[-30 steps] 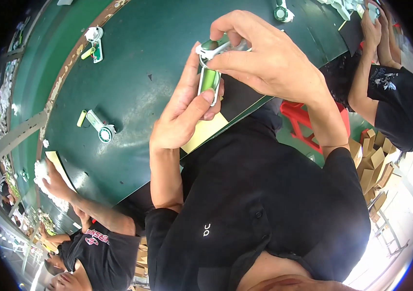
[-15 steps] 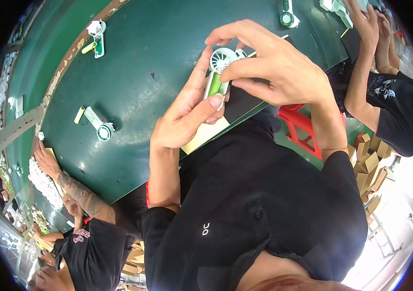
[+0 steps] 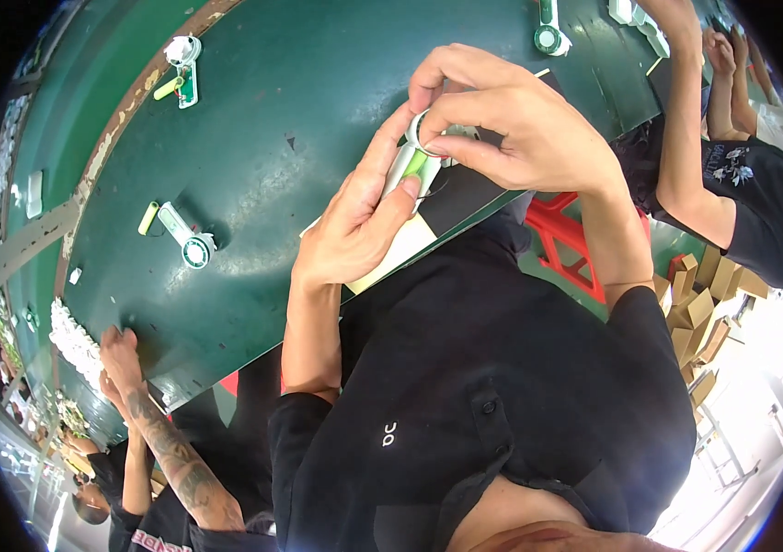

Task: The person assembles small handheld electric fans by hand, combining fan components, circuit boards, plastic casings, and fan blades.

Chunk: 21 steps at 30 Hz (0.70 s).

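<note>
My left hand (image 3: 350,230) is closed around the handle of a white handheld fan (image 3: 399,171), its thumb along the near side. A yellow-green battery cell (image 3: 417,164) lies in the open handle. At the fan's round head, my right hand (image 3: 529,133) pinches with thumb and fingers bent over the rim, which hides most of the head. A thin dark wire sticks out beside the handle, near my left thumb. Exactly what the right fingertips press on is hidden.
On the green table (image 3: 253,138) lie an opened fan (image 3: 175,224) at left, another fan (image 3: 187,74) farther off, and a third fan (image 3: 549,35) at far right. Yellow paper (image 3: 400,253) lies below my hands. Co-workers' arms reach in at both sides. A red stool (image 3: 561,244) and cardboard boxes (image 3: 699,304) stand at right.
My right fingers have curled from spread around the fan head to a pinch over it, covering more of it. The fan has shifted slightly nearer. The left co-worker's arm has drawn back.
</note>
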### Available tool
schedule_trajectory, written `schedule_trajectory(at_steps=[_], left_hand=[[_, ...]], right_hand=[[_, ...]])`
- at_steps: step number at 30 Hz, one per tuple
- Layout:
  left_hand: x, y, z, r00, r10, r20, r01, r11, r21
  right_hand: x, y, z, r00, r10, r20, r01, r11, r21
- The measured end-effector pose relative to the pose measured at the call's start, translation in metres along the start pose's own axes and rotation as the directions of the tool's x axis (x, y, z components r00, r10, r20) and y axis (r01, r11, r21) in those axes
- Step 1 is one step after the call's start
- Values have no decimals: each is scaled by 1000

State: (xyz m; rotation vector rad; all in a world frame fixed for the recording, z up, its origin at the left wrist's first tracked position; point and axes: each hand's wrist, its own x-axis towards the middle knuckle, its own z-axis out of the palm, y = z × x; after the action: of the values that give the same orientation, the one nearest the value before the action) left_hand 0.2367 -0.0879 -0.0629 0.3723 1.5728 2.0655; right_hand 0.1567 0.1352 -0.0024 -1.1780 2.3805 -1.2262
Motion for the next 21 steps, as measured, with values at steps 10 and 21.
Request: schedule_trajectory(at_steps=[10, 21], left_hand=[[1, 7, 0, 993, -113, -40, 101, 968, -232], [3, 2, 1, 989, -10, -145, 9, 1000, -2]], right_hand=[[1, 9, -3, 986, -168, 4, 168, 985, 36], [8, 7, 16, 986, 35, -161, -28, 999, 46]])
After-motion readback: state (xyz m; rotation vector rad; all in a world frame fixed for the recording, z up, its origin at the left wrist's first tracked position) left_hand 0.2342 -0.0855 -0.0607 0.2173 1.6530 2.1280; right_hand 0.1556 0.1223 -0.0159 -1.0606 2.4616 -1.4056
